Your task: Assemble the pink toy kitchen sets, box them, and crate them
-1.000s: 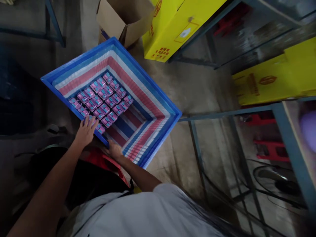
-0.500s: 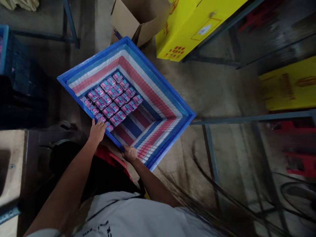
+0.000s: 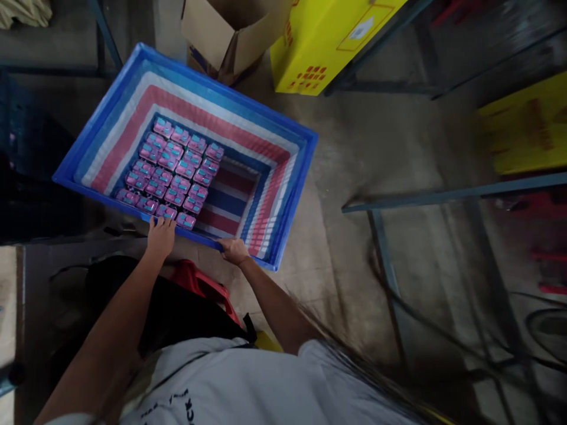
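A blue plastic crate [image 3: 297, 195] lined with striped red, white and blue sheeting lies below me, turned at an angle. Rows of small pink-and-blue packaged items [image 3: 179, 183] fill its left and middle part; bare striped liner shows at the right. My left hand [image 3: 160, 236] grips the near rim beside the front row, its fingers curled over the edge. Farther right on that same rim, my right hand [image 3: 234, 251] is closed round the edge. The undersides of both grips are hidden by the rim.
An open cardboard box [image 3: 217, 35] and a yellow carton [image 3: 305, 56] stand beyond the crate. Metal frame legs [image 3: 383, 254] and another yellow carton [image 3: 527, 127] are at the right. A red stool [image 3: 206, 286] sits near my body, and a wooden tabletop [image 3: 9, 307] at the left.
The crate has swung counterclockwise and shifted left in view, its near rim now lying flatter across. Both hands stay on the rim. The view has shifted a little as well.
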The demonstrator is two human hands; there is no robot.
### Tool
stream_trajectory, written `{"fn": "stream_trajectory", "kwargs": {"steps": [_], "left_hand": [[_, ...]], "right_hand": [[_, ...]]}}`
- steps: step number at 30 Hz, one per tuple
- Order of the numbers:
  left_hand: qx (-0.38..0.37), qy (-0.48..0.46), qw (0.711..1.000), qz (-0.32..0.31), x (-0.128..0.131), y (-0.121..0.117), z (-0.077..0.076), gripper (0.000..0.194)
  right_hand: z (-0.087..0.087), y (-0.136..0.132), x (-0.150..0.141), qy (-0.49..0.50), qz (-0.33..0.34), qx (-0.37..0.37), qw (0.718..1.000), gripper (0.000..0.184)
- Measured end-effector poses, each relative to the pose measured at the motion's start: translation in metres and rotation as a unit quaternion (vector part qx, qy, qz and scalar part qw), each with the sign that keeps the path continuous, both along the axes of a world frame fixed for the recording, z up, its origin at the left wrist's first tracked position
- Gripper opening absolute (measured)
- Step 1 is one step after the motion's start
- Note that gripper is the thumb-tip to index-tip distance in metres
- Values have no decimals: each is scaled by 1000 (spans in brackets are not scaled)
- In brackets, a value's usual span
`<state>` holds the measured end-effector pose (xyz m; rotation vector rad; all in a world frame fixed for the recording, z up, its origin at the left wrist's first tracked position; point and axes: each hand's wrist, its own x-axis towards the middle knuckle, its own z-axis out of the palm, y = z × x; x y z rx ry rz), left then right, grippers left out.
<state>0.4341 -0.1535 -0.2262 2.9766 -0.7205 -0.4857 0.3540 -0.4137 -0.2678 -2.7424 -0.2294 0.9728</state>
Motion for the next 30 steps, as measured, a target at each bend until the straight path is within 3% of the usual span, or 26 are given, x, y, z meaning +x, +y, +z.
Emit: {"fn": "stream_trajectory", "kwargs": {"steps": [7,15,20,23,30], "left_hand": [[40,41,998,28,-18,16,9,42],[40,67,997,26,-32,21,13,42],[47,64,996,46,-49,32,16,62],[60,55,994,72,-69,41,24,66],[32,20,992,124,-116,53,54,47]], "right_hand": [[-2,1,9,-5,61,38,997,46],[-2,-3,8,-24,94,31,995,37],[-3,-1,7,-37,106,30,993,34],[-3,3,6,-52,110,39,992,33],[2,6,1,-120,87,54,987,31]]}}
